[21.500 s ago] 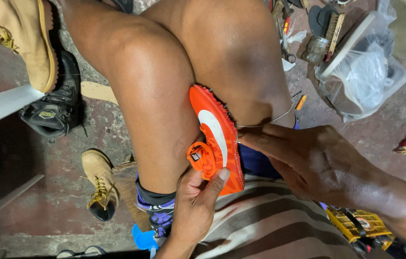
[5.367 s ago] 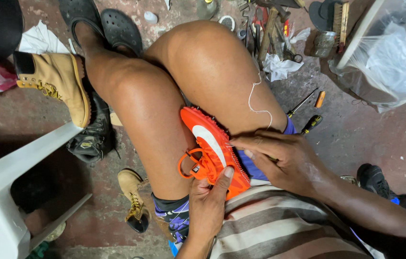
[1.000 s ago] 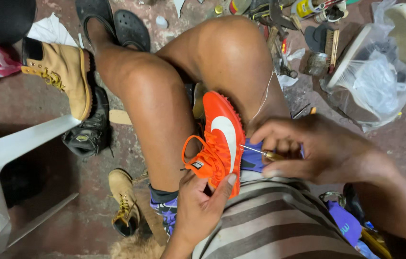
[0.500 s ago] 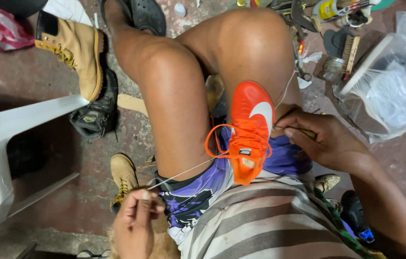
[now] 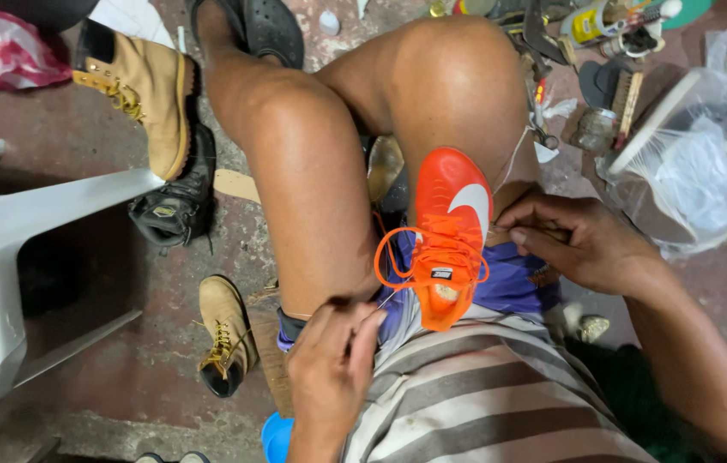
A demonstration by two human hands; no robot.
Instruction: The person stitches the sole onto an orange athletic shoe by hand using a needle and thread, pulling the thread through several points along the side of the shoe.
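**Orange shoe wedged between bare knees, a hand on either side**

Shoe (image 5: 449,231), bright orange with a white curved mark on its side and orange laces looped loose over the tongue, sits clamped between the person's two bare thighs, toe pointing away and heel opening toward the striped shirt (image 5: 483,394). The right hand (image 5: 573,240) rests against the shoe's right edge, fingers curled together and pinching something small and thin at the sole line; what exactly it grips is too small to make out. A pale thread (image 5: 513,159) runs up from that spot along the right knee. The left hand (image 5: 329,360) lies low against the left thigh, just beside the shoe's heel, fingers bunched and thumb pressed in as if nipping a fine strand; the strand itself cannot be seen clearly.

On the reddish floor to the left, a tan boot (image 5: 144,94) leans on its side against a black shoe (image 5: 174,206), and a second tan boot (image 5: 224,330) with yellow laces lies nearer the left hand. A white plastic chair (image 5: 12,249) fills the left edge. To the upper right, a clear plastic bag (image 5: 698,180) holds pale material beside a scatter of small tools and tins (image 5: 586,34). A black sandal (image 5: 269,30) shows beyond the left knee.
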